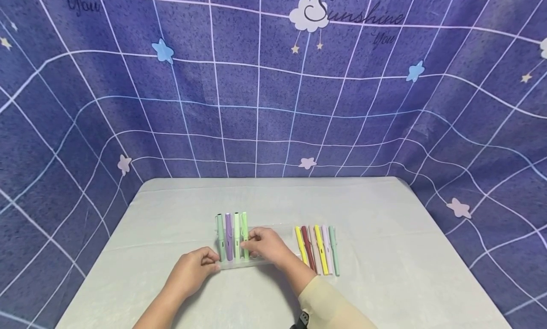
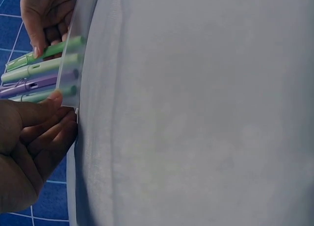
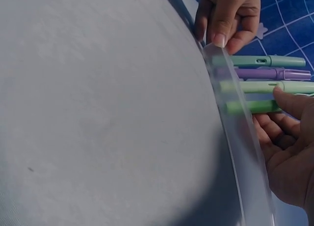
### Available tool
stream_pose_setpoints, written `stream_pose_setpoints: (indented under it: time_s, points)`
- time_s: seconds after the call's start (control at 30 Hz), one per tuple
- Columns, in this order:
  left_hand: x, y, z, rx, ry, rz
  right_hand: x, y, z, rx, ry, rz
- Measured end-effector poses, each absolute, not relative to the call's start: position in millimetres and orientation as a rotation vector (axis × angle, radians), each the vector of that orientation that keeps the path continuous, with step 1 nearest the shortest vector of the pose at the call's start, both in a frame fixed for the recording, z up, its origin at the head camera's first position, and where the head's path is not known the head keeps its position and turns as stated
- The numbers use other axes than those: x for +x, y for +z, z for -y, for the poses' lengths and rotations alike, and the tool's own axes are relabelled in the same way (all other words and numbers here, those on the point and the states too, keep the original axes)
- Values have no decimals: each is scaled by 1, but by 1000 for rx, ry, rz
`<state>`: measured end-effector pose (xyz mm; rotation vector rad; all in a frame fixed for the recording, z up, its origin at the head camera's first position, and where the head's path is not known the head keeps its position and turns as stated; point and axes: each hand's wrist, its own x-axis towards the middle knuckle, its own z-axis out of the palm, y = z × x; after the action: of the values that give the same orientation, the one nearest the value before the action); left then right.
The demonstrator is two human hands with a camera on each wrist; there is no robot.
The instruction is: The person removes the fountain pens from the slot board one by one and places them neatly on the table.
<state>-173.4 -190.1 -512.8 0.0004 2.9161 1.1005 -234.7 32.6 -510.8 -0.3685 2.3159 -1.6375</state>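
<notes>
A clear plastic pen tray [image 3: 250,162] lies on the table. Side by side in its left part stand a grey-green pen [image 1: 220,229], a purple pen [image 1: 229,231], a pale green pen [image 1: 237,227] and a bright green pen [image 1: 244,222]. My left hand [image 1: 193,270] pinches the tray's left front corner between thumb and fingers, right beside the grey-green pen. With thumb and fingertips my right hand [image 1: 270,246] holds the bright green pen, whose lower end shows through the tray's front wall in the right wrist view.
To the right of the tray lies a row of several pens, among them a yellow pen [image 1: 321,248], a dark red pen [image 1: 308,248] and a grey-green pen [image 1: 334,253]. A white cloth [image 1: 384,243] covers the table. A purple-blue patterned curtain [image 1: 273,82] encloses the back and sides.
</notes>
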Motion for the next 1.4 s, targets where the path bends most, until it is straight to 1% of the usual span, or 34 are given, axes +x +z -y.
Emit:
stream_pose_setpoints:
  time_s: [0.3, 0.97, 1.4]
  points:
    - [-173, -513, 190, 7, 1101, -2918, -234, -509, -39, -390, -1708, -2146]
    - [-173, -512, 190, 20, 1100, -2928, -229, -507, -47, -417, -1656, -2283]
    - [-171, -510, 190, 31, 1093, -2936, -233, -512, -43, -424, -1591, -2316]
